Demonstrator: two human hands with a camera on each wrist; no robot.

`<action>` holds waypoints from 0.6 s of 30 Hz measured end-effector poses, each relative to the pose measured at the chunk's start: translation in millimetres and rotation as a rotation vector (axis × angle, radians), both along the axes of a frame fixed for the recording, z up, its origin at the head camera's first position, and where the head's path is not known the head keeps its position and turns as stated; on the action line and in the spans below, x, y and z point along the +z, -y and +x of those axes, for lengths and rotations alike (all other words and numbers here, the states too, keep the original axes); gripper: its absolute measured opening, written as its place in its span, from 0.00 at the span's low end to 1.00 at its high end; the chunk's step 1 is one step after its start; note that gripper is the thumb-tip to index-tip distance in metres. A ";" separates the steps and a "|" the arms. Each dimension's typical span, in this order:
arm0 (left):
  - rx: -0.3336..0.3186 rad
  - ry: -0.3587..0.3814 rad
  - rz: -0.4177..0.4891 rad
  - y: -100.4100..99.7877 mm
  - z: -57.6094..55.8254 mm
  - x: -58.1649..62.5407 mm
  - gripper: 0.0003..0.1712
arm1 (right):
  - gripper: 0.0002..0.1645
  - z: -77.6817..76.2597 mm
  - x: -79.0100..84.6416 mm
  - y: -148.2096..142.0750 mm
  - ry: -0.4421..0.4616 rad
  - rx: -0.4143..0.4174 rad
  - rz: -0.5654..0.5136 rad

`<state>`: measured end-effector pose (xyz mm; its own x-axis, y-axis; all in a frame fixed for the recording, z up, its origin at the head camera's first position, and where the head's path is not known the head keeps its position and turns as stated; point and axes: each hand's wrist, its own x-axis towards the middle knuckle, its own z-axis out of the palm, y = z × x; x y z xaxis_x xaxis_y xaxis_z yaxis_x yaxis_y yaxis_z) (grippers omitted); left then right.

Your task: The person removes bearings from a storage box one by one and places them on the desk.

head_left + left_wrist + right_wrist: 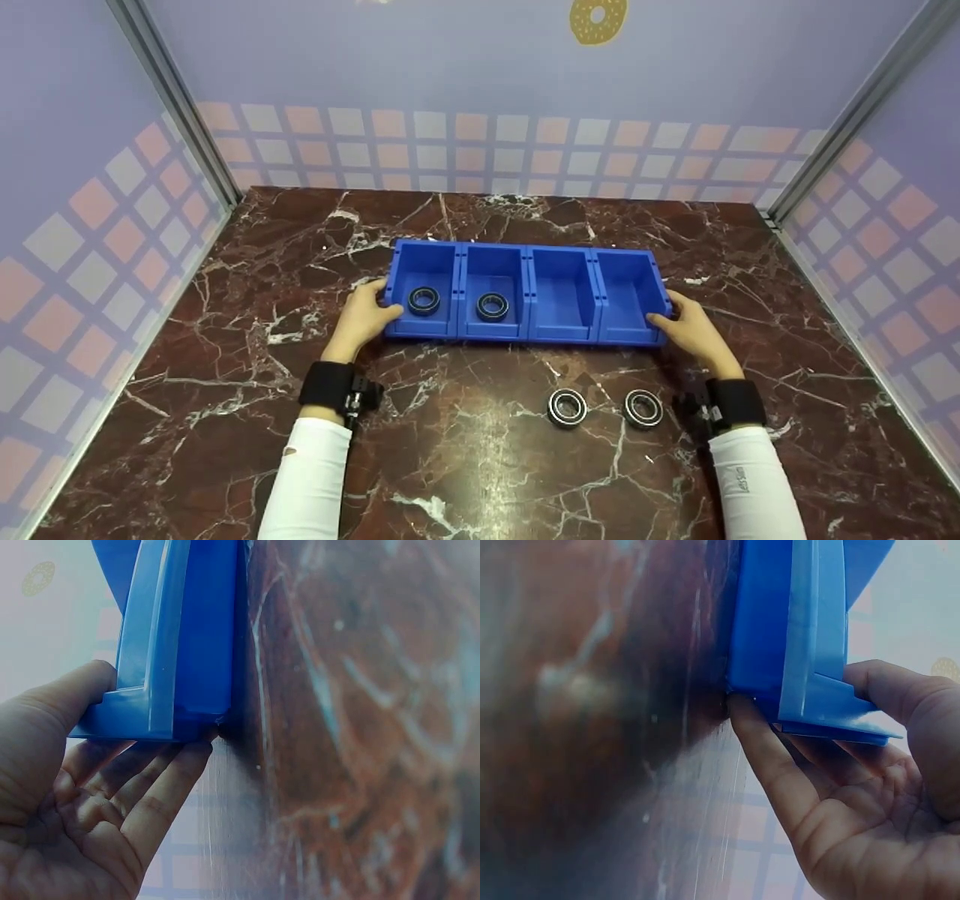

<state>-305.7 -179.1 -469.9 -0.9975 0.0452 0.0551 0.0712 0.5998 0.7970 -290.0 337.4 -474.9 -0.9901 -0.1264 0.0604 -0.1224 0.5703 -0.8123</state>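
A row of joined blue plastic bins point(491, 331) lies across the middle of the table. My left hand point(362, 316) grips its left end, the thumb over the rim and the fingers along the outer side wall. At the other end my right hand point(690, 327) holds the bins the same way. One ball bearing point(424, 301) lies in the leftmost compartment and another bearing point(492, 306) in the one beside it. The two right compartments hold nothing. Both wrist views show thumb and fingers on either side of the blue wall, close above the tabletop.
Two more bearings, a left one point(567, 408) and a right one point(643, 409), lie on the dark red marbled table point(465, 450) in front of the bins. Panels with a checkered band point(472, 154) enclose the table at the back and both sides.
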 end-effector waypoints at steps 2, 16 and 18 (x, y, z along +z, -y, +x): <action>0.002 0.001 0.003 0.1 -0.2 -0.1 0.38 | 0.32 -1.3 -0.5 0.0 0.003 -0.002 0.004; 0.003 0.000 0.009 -0.5 3.0 1.6 0.38 | 0.31 -1.7 3.0 2.8 -0.020 -0.018 0.009; 0.002 0.000 0.009 -0.6 3.5 1.9 0.38 | 0.30 -1.4 1.9 2.9 -0.025 -0.020 0.001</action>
